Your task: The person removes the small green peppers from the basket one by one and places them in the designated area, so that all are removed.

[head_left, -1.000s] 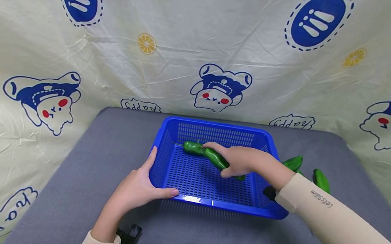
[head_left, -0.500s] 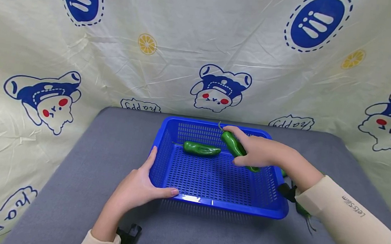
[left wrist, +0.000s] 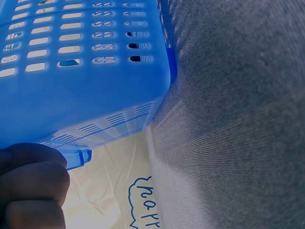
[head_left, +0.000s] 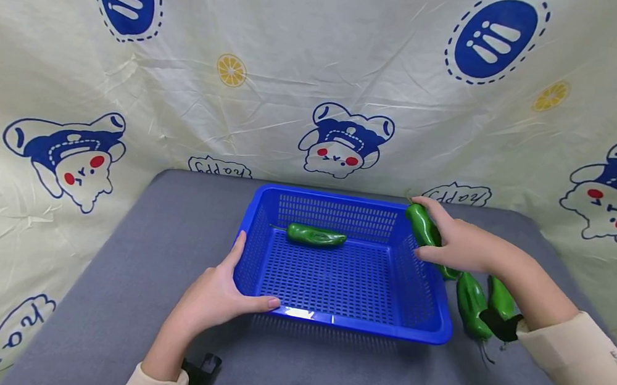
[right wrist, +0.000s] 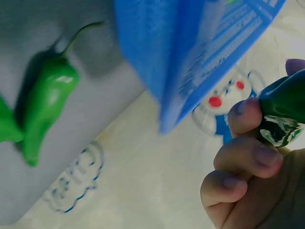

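Note:
A blue perforated plastic basket (head_left: 362,325) sits on the grey cloth. My left hand (head_left: 213,295) grips its near left corner, thumb on the front rim and fingers along the left side; in the left wrist view the curled fingers (left wrist: 35,186) lie by the basket's wall. My right hand (head_left: 467,248) holds a long green pepper (head_left: 422,225) over the basket's right rim, its lower end by the outer side. The right wrist view shows the fingers wrapped round this pepper (right wrist: 286,95). Another green pepper (head_left: 315,236) lies inside, toward the back left.
Right of the basket, a green pepper (head_left: 470,304) rests on the cloth with its stem toward me. A second one (head_left: 501,298) lies beside it, partly hidden by the right wrist's black strap (head_left: 502,326). A printed curtain (head_left: 270,127) hangs behind the table.
My right hand has lifted the pepper from inside the basket and carried it right, to above the right rim. The left hand stays at its corner; the other pepper inside keeps its place.

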### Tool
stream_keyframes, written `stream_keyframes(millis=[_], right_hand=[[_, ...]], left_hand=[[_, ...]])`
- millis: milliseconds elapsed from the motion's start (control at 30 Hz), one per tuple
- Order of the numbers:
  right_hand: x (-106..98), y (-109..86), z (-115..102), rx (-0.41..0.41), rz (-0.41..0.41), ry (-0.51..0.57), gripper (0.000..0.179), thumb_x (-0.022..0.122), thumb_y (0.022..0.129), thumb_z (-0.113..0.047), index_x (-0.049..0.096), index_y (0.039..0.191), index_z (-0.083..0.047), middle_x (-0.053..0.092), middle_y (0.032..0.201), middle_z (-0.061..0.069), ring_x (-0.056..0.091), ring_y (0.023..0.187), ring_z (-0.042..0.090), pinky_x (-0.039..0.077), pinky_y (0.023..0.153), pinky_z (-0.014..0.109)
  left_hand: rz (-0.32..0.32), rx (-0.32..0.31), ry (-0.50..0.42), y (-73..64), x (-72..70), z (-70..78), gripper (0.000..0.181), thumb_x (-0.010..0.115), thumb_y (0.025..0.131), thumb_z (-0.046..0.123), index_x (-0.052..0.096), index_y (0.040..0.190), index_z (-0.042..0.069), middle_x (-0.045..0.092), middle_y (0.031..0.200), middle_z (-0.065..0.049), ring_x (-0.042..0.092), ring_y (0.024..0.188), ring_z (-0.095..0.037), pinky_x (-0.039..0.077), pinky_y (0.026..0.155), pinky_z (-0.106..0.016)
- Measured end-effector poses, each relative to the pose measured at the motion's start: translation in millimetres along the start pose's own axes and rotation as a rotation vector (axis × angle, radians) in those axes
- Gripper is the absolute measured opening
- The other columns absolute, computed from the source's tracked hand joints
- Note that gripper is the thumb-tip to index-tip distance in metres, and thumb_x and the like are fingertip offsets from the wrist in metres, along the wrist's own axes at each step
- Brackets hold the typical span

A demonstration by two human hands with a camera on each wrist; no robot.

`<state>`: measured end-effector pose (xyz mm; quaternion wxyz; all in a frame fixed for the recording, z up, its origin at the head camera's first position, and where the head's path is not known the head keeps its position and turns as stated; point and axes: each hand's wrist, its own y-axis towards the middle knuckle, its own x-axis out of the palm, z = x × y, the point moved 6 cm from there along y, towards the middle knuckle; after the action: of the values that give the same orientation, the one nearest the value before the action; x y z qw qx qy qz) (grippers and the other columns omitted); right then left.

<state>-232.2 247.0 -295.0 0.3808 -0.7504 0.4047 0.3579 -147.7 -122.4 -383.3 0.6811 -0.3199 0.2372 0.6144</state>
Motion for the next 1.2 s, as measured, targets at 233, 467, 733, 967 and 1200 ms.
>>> stream_keyframes(millis=[233,467,733,967,1200], right_hand=[[-8.5,-16.3,54.7,0.065,0.082,-0.037,0.098,0.065,0.093,-0.037,-0.005,0.158,-0.016,0.06,0.108,0.023,0.063,0.082,0.023,0.049,0.06,0.036],[-4.1,-24.0,98.7,0.137,0.094,-0.064,0.101,0.064,0.092,-0.04,-0.006,0.156,-0.006,0.059,0.107,0.028,0.062,0.084,0.027,0.05,0.063,0.037],[12.7,-24.6,122.3,0.206,0.041,-0.037,0.102,0.061,0.093,-0.043,-0.009,0.154,-0.002,0.056,0.107,0.033,0.061,0.085,0.031,0.05,0.063,0.038],[32.5,-28.5,132.0,0.273,0.008,-0.046,0.106,0.061,0.093,-0.047,-0.012,0.153,0.0,0.056,0.103,0.033,0.059,0.083,0.032,0.047,0.061,0.038],[45.1,-28.6,137.3,0.297,0.016,-0.135,0.109,0.06,0.091,-0.057,-0.006,0.152,0.004,0.057,0.103,0.035,0.059,0.082,0.033,0.046,0.063,0.04]], left_hand=[[-0.005,0.0,0.001,-0.3,-0.4,-0.1,0.134,0.079,0.062,0.073,-0.001,0.16,0.031,0.049,0.146,-0.026,0.06,0.123,-0.034,0.052,0.089,-0.052],[-0.006,0.001,0.012,-0.7,-1.2,0.3,0.133,0.079,0.063,0.073,-0.002,0.16,0.031,0.048,0.147,-0.026,0.059,0.123,-0.036,0.052,0.089,-0.053],[-0.007,-0.003,0.016,-1.3,-1.0,0.8,0.134,0.078,0.062,0.075,-0.003,0.16,0.032,0.046,0.149,-0.027,0.059,0.124,-0.036,0.052,0.088,-0.053],[-0.008,-0.001,0.007,-1.2,-0.9,1.1,0.134,0.079,0.063,0.074,-0.002,0.16,0.031,0.046,0.149,-0.026,0.059,0.124,-0.037,0.052,0.089,-0.053],[-0.007,-0.002,0.006,-1.0,-1.0,0.9,0.133,0.079,0.063,0.074,-0.002,0.16,0.031,0.046,0.15,-0.025,0.058,0.125,-0.037,0.051,0.09,-0.054]])
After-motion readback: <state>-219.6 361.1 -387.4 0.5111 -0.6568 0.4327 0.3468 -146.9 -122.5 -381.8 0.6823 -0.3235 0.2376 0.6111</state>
